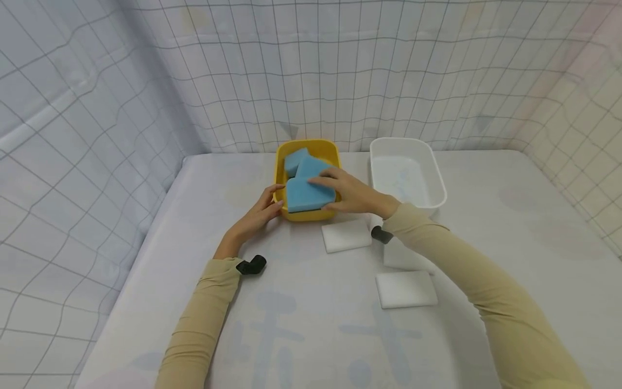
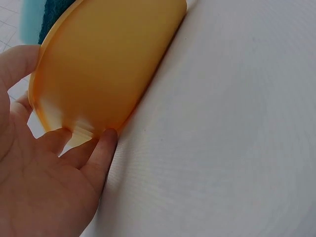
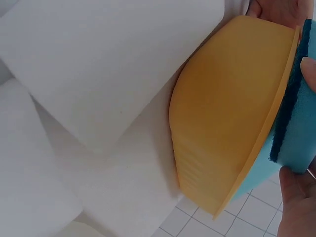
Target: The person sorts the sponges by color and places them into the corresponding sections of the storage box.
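A yellow bin [image 1: 311, 216] stands at the back of the table with several blue sponges in it. My left hand [image 1: 255, 219] holds the bin's left side, its fingers against the outer wall [image 2: 106, 84]. The right hand [image 1: 352, 192] grips the front blue sponge [image 1: 306, 195], which lies over the others near the bin's front rim. A dark scouring layer [image 3: 286, 108] shows along the underside of that sponge in the right wrist view. Behind it, two more blue sponges [image 1: 313, 166] [image 1: 293, 160] lie tilted, partly covered.
To the right of the yellow bin is a white bin [image 1: 405, 173]. White sponge-like blocks lie on the white-covered table: one [image 1: 346, 236] in front of the yellow bin, one [image 1: 405, 289] nearer me, another [image 1: 403, 256] partly under the right forearm. A grid-patterned curtain [image 1: 320, 75] surrounds the table.
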### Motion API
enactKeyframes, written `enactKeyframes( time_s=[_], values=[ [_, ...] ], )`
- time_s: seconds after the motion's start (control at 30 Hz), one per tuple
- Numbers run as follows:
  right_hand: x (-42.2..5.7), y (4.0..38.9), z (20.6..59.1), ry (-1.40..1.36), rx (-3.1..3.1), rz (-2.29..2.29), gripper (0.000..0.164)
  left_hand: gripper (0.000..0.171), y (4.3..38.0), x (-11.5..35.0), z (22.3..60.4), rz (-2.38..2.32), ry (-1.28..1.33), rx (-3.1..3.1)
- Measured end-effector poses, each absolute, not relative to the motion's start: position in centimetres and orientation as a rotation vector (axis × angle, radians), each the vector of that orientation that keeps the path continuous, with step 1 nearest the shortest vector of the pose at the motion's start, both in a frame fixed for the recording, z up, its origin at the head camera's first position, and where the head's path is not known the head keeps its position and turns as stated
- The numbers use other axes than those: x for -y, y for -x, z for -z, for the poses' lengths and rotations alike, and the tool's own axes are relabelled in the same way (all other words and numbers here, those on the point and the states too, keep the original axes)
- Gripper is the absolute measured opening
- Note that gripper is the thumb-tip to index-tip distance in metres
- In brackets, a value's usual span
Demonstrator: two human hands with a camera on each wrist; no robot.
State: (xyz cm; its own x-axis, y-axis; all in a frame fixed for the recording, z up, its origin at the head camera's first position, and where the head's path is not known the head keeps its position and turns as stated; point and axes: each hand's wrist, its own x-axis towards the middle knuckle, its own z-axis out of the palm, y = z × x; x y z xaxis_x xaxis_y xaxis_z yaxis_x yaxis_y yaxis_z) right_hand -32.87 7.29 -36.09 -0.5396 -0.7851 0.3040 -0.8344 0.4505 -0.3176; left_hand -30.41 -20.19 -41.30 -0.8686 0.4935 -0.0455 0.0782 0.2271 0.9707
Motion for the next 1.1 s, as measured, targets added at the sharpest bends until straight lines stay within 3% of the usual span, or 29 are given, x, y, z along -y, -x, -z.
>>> enactKeyframes(
  time_s=[0.47,0.83,1.1],
  values=[
    [-6.4,32.9,36.0,-1.329,2.613,-0.629,0.061,0.049,31.2,20.4,42.7,-1.691,-0.52,-2.166],
    [-6.4,33.5,36.3,-1.323,2.62,-0.696,0.07,0.051,30.1,19.9,40.5,-1.659,-0.491,-2.154],
    [-6.2,33.6,36.7,-1.29,2.62,-0.654,0.064,0.051,29.8,20.0,40.3,-1.681,-0.485,-2.139]
  ],
)
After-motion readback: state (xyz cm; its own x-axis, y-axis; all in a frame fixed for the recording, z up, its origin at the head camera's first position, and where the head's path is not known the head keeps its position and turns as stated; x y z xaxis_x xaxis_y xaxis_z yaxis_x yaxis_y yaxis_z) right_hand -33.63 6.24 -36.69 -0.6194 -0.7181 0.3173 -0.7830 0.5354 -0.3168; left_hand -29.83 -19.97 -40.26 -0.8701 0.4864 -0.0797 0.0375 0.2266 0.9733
